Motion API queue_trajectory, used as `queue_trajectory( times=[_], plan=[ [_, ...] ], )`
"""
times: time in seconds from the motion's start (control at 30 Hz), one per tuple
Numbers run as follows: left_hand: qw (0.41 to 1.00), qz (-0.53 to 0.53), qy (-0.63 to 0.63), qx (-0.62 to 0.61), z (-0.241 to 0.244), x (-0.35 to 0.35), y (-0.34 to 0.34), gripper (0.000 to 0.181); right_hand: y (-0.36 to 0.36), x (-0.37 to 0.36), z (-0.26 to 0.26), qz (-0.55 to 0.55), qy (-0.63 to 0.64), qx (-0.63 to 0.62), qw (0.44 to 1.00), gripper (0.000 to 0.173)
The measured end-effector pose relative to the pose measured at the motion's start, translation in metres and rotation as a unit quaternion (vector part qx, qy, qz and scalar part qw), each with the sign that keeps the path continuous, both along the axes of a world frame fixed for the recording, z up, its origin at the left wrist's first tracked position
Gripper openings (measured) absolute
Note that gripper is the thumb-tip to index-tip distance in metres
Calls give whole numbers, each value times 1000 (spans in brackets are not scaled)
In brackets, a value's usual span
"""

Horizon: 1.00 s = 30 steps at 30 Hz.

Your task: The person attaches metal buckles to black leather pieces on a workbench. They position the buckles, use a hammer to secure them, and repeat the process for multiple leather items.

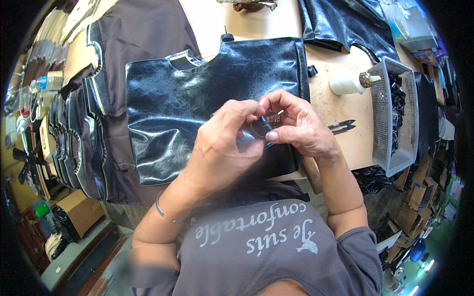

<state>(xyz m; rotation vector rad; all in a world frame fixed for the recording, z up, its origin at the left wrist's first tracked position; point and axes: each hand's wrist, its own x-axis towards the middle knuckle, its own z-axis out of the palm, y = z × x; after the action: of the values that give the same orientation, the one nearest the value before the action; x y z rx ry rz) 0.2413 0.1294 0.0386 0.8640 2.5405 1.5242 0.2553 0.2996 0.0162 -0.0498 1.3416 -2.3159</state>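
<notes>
Both hands meet above a shiny black leather-like bag piece (166, 96), which has a cut-out in its upper edge. My left hand (218, 140) pinches one end of a small black strap piece (263, 124) between thumb and fingers. On its other side, the thumb and forefinger of my right hand (303, 127) grip the same piece. A bit of shiny metal (276, 117) shows among the right fingers; its exact shape is partly hidden. Beneath my right wrist a wooden tool handle (311, 175) sticks out at the table's near edge.
Black thread snips (342, 127) and a white glue bottle (350, 82) lie on the table (333, 107) at the right. Beyond stands a grey plastic basket (383, 111) of black strap parts. Stacked dark pieces (79, 148) overlap at the left. More black material (344, 22) lies at far right.
</notes>
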Motion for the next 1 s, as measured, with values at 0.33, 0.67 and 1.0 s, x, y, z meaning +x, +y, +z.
queue_trajectory(
  times=[0.33,0.67,1.0],
  plan=[
    [962,28,-249,112,2,-2,-9,34,4,-6,0,-2,-9,41,999,31],
    [986,-72,-144,31,8,-23,-21,27,4,-14,7,56,42,150,986,24],
    [952,58,-239,183,-6,-6,-13,25,-10,-16,6,7,44,145,988,27]
  ],
)
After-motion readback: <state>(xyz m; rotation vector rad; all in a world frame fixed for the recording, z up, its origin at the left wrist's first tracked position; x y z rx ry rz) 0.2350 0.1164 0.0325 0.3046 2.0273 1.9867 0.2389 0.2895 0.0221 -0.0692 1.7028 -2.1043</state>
